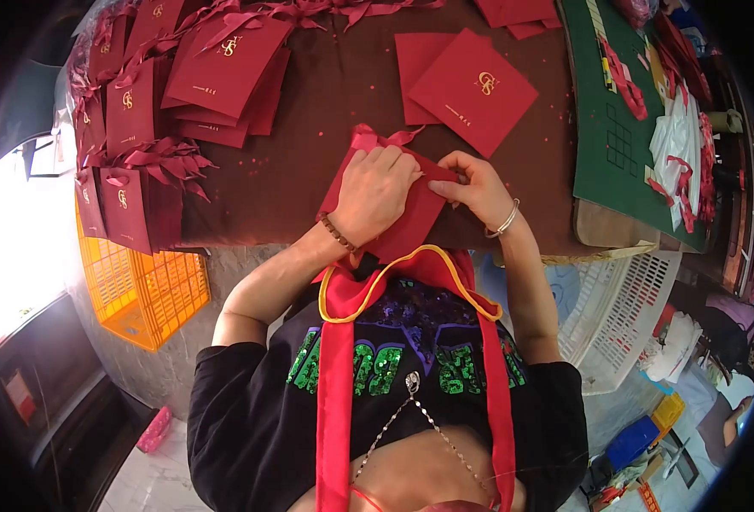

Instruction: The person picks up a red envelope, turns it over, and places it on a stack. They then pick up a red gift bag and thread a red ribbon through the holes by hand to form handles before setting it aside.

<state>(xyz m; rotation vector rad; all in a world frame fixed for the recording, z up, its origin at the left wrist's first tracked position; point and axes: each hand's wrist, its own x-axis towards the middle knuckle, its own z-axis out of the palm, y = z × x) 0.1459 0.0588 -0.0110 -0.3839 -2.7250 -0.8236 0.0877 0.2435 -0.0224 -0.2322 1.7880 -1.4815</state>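
Observation:
A dark red paper gift bag (428, 212) lies near the table's front edge, with a red ribbon (367, 136) at its far end. My left hand (373, 189), with a beaded bracelet at the wrist, is curled on top of the bag; its fingertips are mostly hidden. At the bag's right edge, my right hand (478, 189) pinches the red paper between thumb and finger. Just beyond my hands are flat red bags (501, 107) with gold lettering.
Piled bags (232, 72) with ribbons cover the table's left side. A green cutting mat (609, 149) with ribbon scraps and a white plastic bag (677, 141) is at the right. Below the brown tabletop (326, 107) stand an orange crate (142, 290) and a white crate (624, 307).

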